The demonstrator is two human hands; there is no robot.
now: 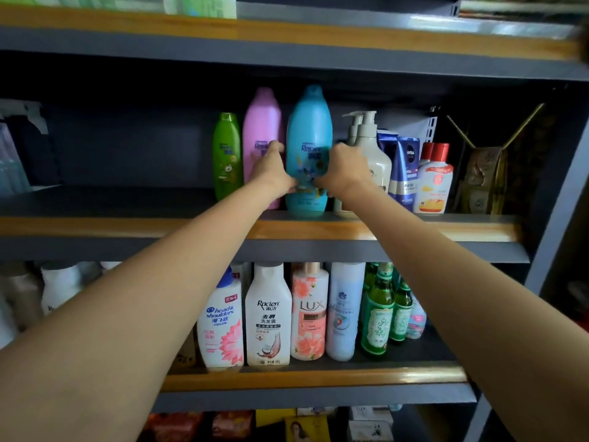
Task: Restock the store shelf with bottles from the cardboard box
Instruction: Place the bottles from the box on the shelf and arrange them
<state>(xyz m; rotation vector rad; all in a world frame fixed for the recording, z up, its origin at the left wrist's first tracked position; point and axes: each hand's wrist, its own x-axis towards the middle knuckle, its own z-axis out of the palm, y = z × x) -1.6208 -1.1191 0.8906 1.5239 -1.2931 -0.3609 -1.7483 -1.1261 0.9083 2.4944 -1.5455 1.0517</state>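
A tall blue bottle [308,129] stands upright at the front of the middle shelf [127,226]. My left hand [272,172] grips its left side and my right hand [342,169] grips its right side, both around the lower half. Just left of it stand a pink bottle [261,122] and a smaller green bottle [227,154]. The cardboard box is out of view.
Right of the blue bottle are white pump bottles [369,145], blue tubes [406,167], red-capped bottles [435,180] and a gold bag [486,180]. The middle shelf's left part holds little. The lower shelf [312,376] carries shampoo bottles and green glass bottles [379,311].
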